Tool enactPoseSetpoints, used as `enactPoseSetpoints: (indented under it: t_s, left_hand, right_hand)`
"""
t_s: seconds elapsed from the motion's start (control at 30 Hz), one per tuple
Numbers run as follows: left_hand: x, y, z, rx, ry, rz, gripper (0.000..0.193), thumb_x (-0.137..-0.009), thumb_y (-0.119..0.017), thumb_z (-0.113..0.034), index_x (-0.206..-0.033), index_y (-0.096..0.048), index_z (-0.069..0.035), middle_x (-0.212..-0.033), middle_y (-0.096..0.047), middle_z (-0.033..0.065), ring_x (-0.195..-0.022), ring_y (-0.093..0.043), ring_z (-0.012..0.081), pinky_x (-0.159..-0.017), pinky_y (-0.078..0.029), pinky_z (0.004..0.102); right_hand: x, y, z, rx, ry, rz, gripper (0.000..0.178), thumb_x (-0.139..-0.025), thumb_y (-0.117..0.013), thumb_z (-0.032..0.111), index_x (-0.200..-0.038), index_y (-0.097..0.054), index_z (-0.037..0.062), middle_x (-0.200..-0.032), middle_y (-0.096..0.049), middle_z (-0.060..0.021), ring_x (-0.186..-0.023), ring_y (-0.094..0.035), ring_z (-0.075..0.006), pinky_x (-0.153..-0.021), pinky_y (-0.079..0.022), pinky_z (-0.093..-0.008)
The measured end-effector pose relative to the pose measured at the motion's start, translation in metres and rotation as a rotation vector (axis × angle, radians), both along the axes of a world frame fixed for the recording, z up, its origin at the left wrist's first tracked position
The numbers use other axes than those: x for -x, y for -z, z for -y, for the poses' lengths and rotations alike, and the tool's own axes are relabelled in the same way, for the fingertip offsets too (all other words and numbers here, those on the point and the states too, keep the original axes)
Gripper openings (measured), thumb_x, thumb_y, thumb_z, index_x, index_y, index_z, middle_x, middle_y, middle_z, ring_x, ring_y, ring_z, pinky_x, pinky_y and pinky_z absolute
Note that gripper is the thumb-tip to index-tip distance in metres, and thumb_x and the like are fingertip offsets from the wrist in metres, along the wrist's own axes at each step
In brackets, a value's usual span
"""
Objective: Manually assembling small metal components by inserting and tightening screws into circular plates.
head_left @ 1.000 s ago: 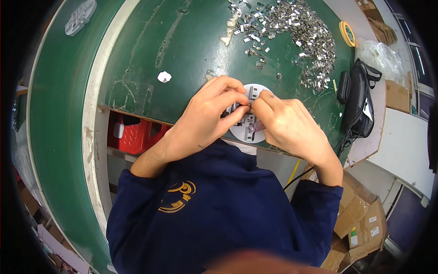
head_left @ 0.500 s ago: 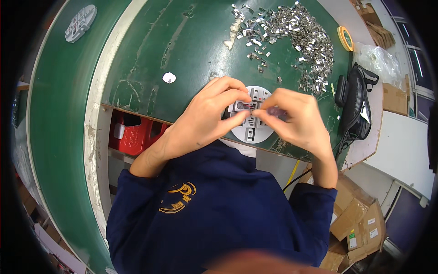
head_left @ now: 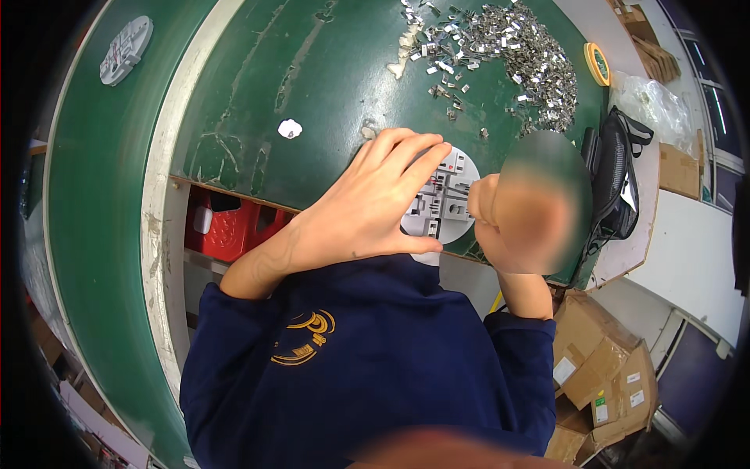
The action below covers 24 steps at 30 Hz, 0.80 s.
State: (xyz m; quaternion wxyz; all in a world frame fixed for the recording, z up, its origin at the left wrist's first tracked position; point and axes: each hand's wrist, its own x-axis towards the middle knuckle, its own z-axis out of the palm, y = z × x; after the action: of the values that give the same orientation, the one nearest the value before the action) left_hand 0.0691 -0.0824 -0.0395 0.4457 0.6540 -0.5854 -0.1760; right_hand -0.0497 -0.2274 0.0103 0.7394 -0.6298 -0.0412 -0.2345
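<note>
Left hand (head_left: 375,199) now spread flat, fingertips steadying the round white fixture (head_left: 445,199) at centre frame; right hand (head_left: 519,219) has lifted off, grip indiscernible.

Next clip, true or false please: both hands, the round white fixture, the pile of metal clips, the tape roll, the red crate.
1. The left hand rests on the round white fixture. True.
2. The pile of metal clips lies nearer the person than the fixture. False: it lies beyond it.
3. The yellow tape roll sits right of the pile. True.
4. The red crate stands on the green table. False: it sits below the edge.
5. The right hand is beside the fixture. True.
</note>
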Motion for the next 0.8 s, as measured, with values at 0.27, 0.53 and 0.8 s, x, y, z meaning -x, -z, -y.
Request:
enactPoseSetpoints:
  t_s: [0.27, 0.53, 0.8]
  left_hand:
    - [0.000, 0.000, 0.002, -0.016, 0.003, -0.017, 0.097, -0.061, -0.089, -0.030, -0.141, -0.044, 0.002, -0.143, -0.046, 0.0155, -0.129, -0.041, 0.0360, -0.109, -0.037, 0.0455]
    - [-0.003, -0.003, -0.001, 0.031, 0.006, 0.077, 0.095, -0.063, -0.087, -0.032, -0.137, -0.044, 0.008, -0.137, -0.046, 0.0212, -0.126, -0.043, 0.0376, -0.106, -0.038, 0.0451]
    - [-0.077, -0.017, -0.010, 0.149, -0.377, 0.425, 0.109, -0.056, -0.089, -0.041, -0.140, -0.040, 0.007, -0.135, -0.050, 0.0244, -0.122, -0.048, 0.0403, -0.105, -0.040, 0.0452]
  right_hand:
    - [-0.001, 0.014, -0.019, 0.042, 0.248, -0.047, 0.058, -0.108, -0.030, 0.040, -0.057, -0.028, 0.0113, -0.052, -0.033, -0.0004, -0.044, -0.027, -0.0131, -0.044, -0.025, -0.0311]
    - [-0.010, 0.007, -0.012, 0.112, 0.201, -0.033, 0.052, -0.106, -0.035, 0.037, -0.061, -0.031, 0.0117, -0.057, -0.033, -0.0014, -0.048, -0.029, -0.0127, -0.046, -0.027, -0.0312]
    - [-0.016, -0.033, 0.042, -0.422, -0.001, -0.046, 0.040, -0.106, -0.038, 0.034, -0.073, -0.037, 0.0121, -0.069, -0.033, -0.0002, -0.061, -0.034, -0.0133, -0.062, -0.035, -0.0296]
